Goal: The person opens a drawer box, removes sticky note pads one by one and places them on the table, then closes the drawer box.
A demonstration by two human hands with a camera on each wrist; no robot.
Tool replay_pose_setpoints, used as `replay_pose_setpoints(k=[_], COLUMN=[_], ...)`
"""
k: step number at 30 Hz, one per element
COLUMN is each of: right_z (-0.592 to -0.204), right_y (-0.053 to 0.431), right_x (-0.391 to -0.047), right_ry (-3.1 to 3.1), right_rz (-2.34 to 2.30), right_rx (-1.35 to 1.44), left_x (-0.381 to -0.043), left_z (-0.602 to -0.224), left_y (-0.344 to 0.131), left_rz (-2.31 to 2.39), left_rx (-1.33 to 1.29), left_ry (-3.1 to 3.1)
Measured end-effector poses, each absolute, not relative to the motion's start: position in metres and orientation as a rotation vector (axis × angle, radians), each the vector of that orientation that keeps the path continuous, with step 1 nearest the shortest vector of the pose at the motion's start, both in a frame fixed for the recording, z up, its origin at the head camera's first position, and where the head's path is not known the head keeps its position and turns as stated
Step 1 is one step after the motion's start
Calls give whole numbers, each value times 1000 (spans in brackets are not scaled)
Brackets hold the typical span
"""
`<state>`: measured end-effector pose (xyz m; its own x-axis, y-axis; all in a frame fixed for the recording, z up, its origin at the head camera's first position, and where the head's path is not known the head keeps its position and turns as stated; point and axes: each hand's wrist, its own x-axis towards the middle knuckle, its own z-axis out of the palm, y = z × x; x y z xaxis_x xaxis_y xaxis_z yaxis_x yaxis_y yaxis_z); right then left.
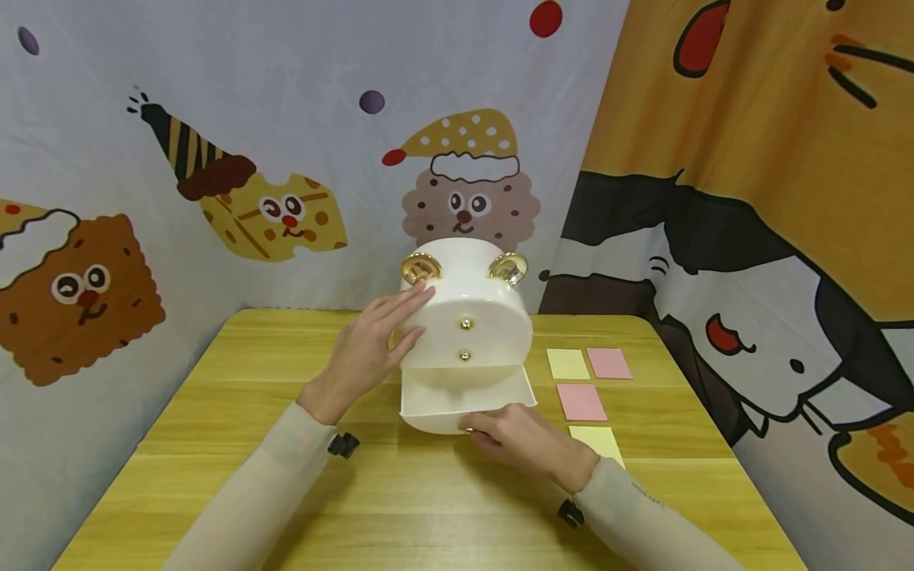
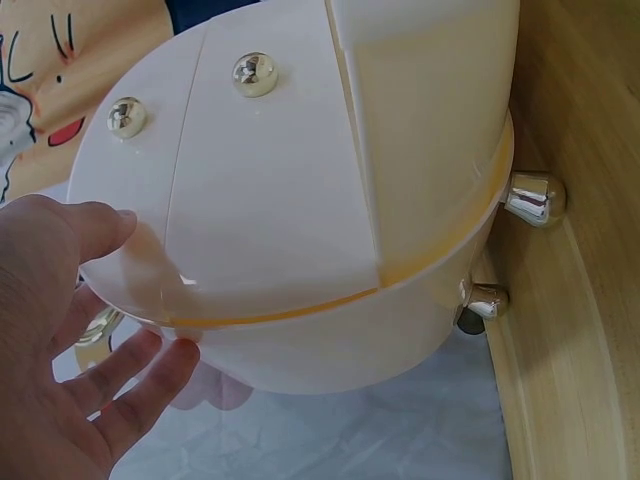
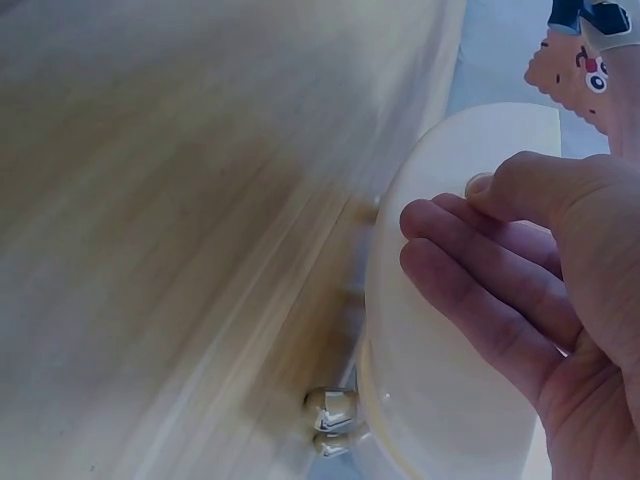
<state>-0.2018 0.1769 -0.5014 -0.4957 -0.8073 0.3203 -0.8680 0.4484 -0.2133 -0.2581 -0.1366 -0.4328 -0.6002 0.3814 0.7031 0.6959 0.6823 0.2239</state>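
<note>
A white rounded drawer box (image 1: 500,341) with gold ears stands on the table, its bottom drawer (image 1: 428,425) pulled out with no contents visible. Two gold knobs (image 1: 466,323) sit on the closed fronts above. My left hand (image 1: 366,349) rests on the box's left side; in the left wrist view its thumb lies by the front face and its fairly straight fingers (image 2: 140,390) touch the side. With bent fingers and thumb, my right hand (image 1: 528,444) pinches the gold knob (image 1: 469,431) of the drawer. The right wrist view mostly hides that knob behind the fingers (image 3: 480,290).
Yellow and pink sticky notes (image 1: 581,402) lie on the wooden table (image 1: 236,444), right of the box. Small gold feet (image 2: 537,200) hold the box up. Behind the table hangs a cartoon-printed cloth (image 1: 286,71).
</note>
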Motion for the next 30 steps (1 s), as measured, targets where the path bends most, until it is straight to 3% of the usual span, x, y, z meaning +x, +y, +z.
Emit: replay_pose_setpoints(k=[30], right_z=[-505], right_y=[172], right_x=[-222], right_ry=[-2542], right_rz=[520], right_rx=[1418], left_x=[-256], left_z=[-431], left_y=[-136], left_rz=[-644], left_rx=[-813], left_ry=[-2278])
